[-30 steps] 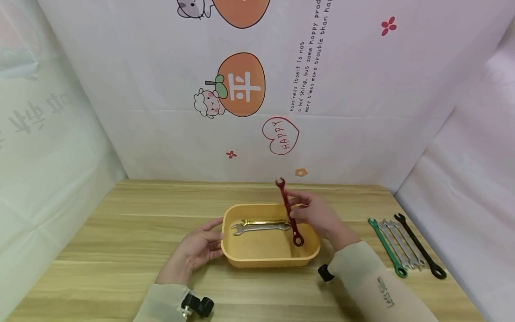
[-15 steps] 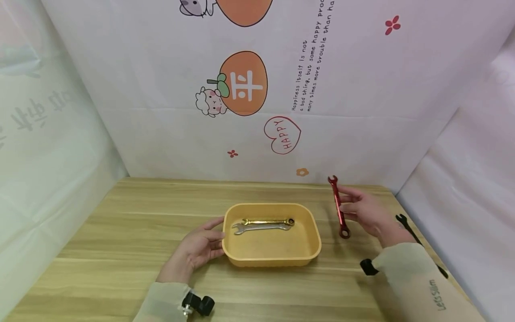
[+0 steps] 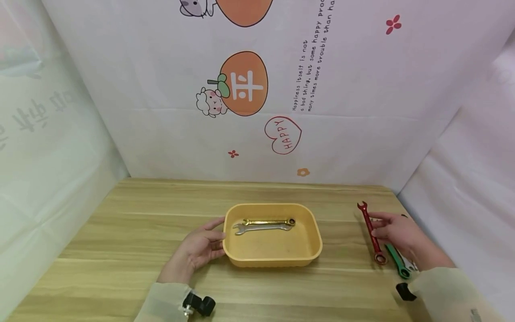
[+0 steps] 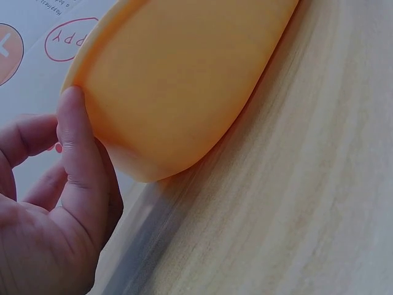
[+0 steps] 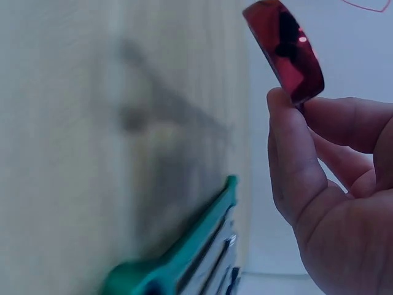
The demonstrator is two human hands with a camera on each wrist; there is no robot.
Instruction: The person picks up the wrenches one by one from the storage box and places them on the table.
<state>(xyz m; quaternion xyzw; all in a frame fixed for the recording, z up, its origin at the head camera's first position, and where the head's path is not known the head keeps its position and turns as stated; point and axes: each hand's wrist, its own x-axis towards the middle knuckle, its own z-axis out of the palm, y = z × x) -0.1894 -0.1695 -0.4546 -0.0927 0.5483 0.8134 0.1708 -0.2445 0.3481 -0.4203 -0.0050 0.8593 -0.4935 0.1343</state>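
Observation:
My right hand point(image 3: 396, 232) holds a red combination wrench point(image 3: 371, 232) between thumb and fingers, above the table's right side. In the right wrist view the red wrench's ring end point(image 5: 288, 52) rises above the pinching fingertips. Below it lies a green wrench point(image 3: 398, 261), partly covered by the hand. My left hand point(image 3: 201, 246) touches the outer left side of a yellow plastic bin point(image 3: 273, 260); in the left wrist view a fingertip meets the bin's rim point(image 4: 72, 74). Inside the bin lie a gold wrench point(image 3: 267, 222) and a silver wrench point(image 3: 263, 228), side by side.
Silver wrenches point(image 5: 215, 261) lie beside the green one, largely hidden by the right hand and sleeve in the head view. The wooden table point(image 3: 141, 223) meets a printed white cloth wall point(image 3: 181, 143) at the back; plain cloth hangs on both sides.
My right hand has carried the red wrench from above the bin to the right, then lower, over the row of wrenches. The left hand and bin stay in place.

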